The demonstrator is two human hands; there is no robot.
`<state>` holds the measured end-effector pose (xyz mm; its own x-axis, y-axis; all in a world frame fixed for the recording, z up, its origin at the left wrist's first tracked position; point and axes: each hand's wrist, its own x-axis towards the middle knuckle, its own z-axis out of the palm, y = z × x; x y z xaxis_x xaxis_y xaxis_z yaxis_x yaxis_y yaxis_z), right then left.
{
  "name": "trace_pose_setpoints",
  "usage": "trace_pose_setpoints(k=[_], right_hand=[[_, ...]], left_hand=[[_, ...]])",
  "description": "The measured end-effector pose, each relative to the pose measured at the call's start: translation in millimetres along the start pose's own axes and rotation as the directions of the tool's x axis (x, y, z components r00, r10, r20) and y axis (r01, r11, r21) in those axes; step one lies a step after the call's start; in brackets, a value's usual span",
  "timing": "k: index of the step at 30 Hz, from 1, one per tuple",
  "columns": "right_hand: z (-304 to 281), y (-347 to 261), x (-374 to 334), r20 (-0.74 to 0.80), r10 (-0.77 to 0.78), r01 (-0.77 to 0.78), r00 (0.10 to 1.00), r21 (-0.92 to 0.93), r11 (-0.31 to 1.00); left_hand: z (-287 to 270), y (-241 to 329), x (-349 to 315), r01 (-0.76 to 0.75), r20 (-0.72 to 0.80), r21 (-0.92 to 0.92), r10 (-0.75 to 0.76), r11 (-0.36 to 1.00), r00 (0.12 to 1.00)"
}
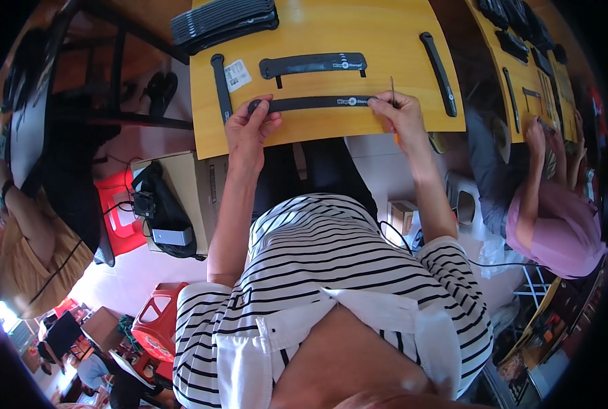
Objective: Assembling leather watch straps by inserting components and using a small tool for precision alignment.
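While both hands pinch the black strap (310, 103) flat at the counter's (331, 41) six o'clock edge, left hand (249, 129) fingers clench its rounded end; right hand (403, 116) grips the other end plus a thin tool (392, 88). Trimming step, seemingly; steady tension needed.
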<state>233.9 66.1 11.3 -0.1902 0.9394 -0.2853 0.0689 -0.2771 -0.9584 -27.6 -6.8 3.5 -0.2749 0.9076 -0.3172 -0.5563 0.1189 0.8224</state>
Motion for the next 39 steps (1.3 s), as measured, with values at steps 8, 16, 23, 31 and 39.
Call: trace_pose_setpoints(k=[8, 16, 23, 31, 39], right_hand=[[2.1, 0.1, 48.9, -0.084, -0.061, 0.053, 0.995, -0.1, 0.994], [1.6, 12.6, 73.3, -0.19, -0.121, 0.045, 0.974, -0.359, 0.932], [1.3, 16.7, 78.9, -0.224, -0.198, 0.082, 0.954, -0.442, 0.893], [5.5, 9.9, 79.4, -0.243, -0.158, 0.016, 0.957, -0.5, 0.866], [5.4, 10.5, 79.0, -0.24, -0.162, 0.017, 0.957, -0.51, 0.86]], left_hand=[[-1.9, -3.5, 47.0, -0.116, -0.059, 0.399, 0.151, 0.91, 0.987], [16.8, -1.5, 69.8, -0.147, -0.085, 0.628, 0.255, 0.764, 0.963], [15.3, -8.1, 75.8, -0.158, -0.1, 0.608, 0.273, 0.778, 0.957], [14.0, -8.6, 79.1, -0.133, -0.126, 0.595, 0.255, 0.793, 0.959], [11.8, -10.1, 79.7, -0.128, -0.135, 0.59, 0.254, 0.797, 0.958]])
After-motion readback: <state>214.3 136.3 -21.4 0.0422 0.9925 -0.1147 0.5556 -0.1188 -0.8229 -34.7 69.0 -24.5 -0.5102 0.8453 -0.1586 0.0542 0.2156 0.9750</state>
